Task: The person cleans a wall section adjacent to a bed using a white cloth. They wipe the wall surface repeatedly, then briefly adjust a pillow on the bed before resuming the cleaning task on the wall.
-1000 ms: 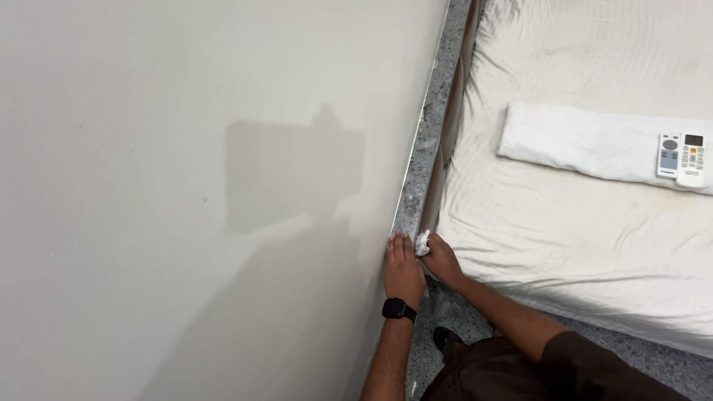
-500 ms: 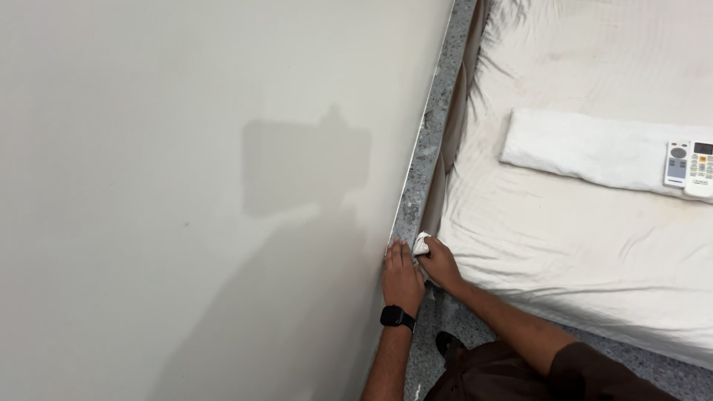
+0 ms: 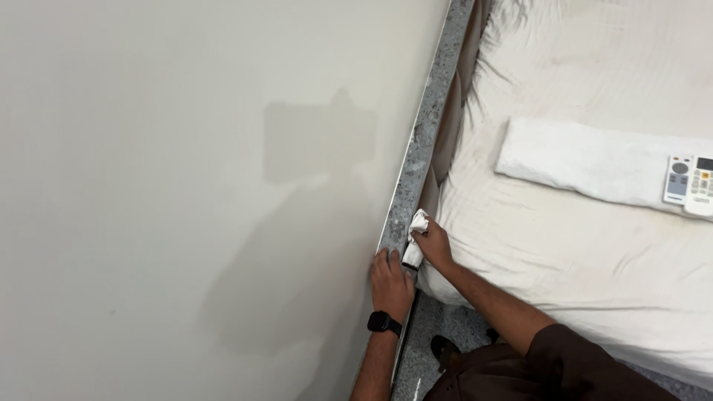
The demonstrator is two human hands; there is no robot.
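Note:
My right hand grips a crumpled white cloth and presses it against the grey speckled stone skirting that runs along the foot of the wall. My left hand, with a black watch on the wrist, lies flat against the wall's lower edge just left of the cloth, fingers together and holding nothing. Both hands sit in the narrow gap between the wall and the bed.
A bed with a wrinkled white sheet fills the right side. On it lie a folded white towel and two white remote controls. The plain cream wall takes up the left. Grey speckled floor shows below.
The right hand with the cloth has shifted slightly along the skirting, and the view has drifted a little. The left hand stays against the wall.

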